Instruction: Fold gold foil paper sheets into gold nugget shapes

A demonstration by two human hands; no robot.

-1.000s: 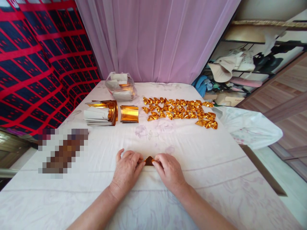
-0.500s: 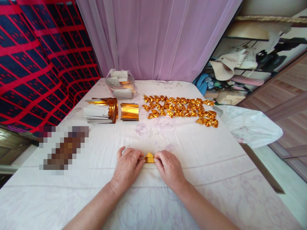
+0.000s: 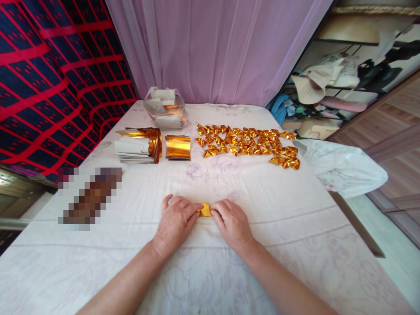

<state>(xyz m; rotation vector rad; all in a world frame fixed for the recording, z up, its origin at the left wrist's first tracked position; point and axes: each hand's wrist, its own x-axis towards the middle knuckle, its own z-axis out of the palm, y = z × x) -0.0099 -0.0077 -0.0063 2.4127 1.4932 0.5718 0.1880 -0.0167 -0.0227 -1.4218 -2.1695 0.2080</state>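
Note:
A small piece of gold foil paper (image 3: 206,210) lies on the white cloth-covered table (image 3: 295,227) between my two hands. My left hand (image 3: 175,222) pinches its left end and my right hand (image 3: 231,222) pinches its right end, fingertips nearly meeting over it. Most of the piece is hidden by my fingers. Farther back lies a spread of several folded gold foil pieces (image 3: 247,145).
A stack of white-backed gold sheets (image 3: 138,145) and a curled gold sheet (image 3: 177,147) sit at the back left. Behind them stands a clear plastic bag of sheets (image 3: 166,113). A white plastic bag (image 3: 341,166) hangs off the right edge. A blurred object (image 3: 88,199) lies at left.
My fingers have closed further over the gold piece, folding it smaller; it shows less than before. The view has tilted slightly, so everything sits a little higher in the picture.

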